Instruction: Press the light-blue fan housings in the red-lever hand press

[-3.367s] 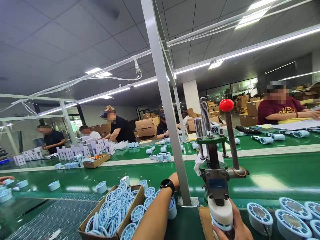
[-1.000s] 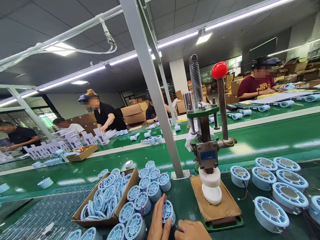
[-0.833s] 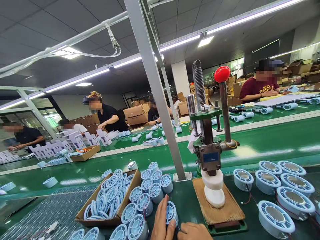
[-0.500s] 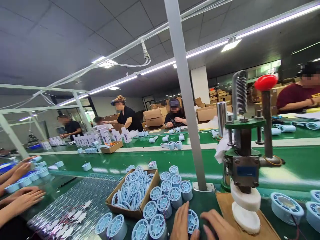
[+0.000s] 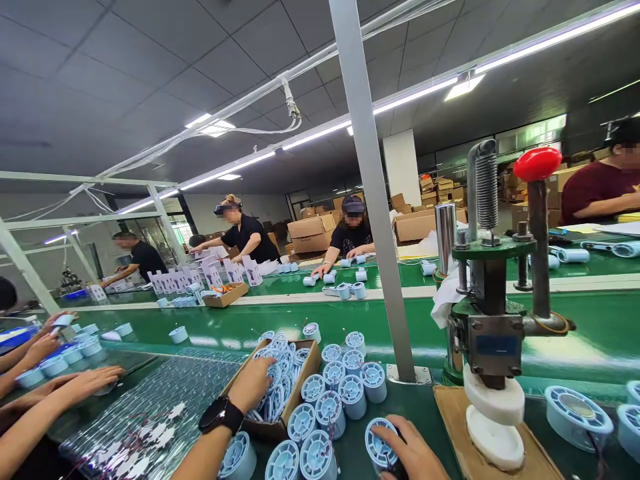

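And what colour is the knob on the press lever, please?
The knob is red, clearest in the head view.

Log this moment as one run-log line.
left hand: in box of light-blue rings, grip hidden | right hand: fingers on light-blue housing | red-knobbed press: right of right hand, untouched

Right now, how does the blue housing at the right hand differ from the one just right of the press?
The first housing shows a blue centre; the second housing has a central grey disc. The right hand touches the first; no hand touches the second. Both look round and blue.
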Action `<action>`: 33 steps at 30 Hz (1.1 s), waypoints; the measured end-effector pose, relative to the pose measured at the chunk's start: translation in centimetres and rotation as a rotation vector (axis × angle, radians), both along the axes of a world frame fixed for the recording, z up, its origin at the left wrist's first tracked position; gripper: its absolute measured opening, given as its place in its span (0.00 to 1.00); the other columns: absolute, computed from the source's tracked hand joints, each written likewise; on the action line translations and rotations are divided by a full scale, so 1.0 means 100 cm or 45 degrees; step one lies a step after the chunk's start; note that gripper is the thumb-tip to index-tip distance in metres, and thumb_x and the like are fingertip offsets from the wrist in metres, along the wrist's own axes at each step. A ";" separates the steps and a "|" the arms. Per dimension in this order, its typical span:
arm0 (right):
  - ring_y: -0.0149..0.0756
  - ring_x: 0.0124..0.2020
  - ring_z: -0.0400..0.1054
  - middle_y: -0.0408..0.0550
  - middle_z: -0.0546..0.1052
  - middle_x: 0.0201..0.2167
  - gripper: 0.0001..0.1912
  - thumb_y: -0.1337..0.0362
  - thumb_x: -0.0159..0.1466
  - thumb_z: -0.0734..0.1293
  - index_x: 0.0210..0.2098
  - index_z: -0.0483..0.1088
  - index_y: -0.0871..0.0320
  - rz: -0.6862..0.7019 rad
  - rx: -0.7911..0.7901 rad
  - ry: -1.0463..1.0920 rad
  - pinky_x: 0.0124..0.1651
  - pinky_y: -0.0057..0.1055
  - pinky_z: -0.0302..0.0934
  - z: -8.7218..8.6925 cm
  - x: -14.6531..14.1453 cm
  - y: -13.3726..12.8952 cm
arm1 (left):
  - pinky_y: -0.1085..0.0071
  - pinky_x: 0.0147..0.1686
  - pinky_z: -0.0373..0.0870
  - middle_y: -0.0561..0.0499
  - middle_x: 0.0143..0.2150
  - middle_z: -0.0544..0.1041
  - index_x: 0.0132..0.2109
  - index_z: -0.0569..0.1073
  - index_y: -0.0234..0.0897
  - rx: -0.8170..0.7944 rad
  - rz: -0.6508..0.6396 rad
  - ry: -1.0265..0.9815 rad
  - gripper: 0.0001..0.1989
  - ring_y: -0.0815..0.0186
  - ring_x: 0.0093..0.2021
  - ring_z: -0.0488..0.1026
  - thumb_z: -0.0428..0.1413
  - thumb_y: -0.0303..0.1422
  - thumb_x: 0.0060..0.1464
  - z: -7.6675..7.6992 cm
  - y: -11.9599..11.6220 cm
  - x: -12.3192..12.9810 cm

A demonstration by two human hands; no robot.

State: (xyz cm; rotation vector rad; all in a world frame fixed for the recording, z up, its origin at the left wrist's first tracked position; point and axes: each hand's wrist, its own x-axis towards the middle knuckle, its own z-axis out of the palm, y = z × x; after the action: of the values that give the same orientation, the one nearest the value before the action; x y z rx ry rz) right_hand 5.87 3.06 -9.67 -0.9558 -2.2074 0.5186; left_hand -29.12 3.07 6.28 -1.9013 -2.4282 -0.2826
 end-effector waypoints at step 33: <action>0.41 0.56 0.68 0.53 0.69 0.58 0.22 0.53 0.68 0.59 0.59 0.68 0.49 0.145 -0.184 0.087 0.57 0.34 0.64 0.005 0.022 -0.006 | 0.63 0.42 0.73 0.52 0.37 0.77 0.41 0.73 0.34 0.151 0.022 -0.140 0.13 0.67 0.37 0.75 0.54 0.40 0.62 0.018 -0.006 -0.008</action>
State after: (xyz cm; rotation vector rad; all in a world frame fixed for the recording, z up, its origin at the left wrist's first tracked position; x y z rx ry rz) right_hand 8.11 2.42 -9.20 -0.8750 -2.1954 0.7614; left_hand -29.88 2.44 8.09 -1.8609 -2.4327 -0.5316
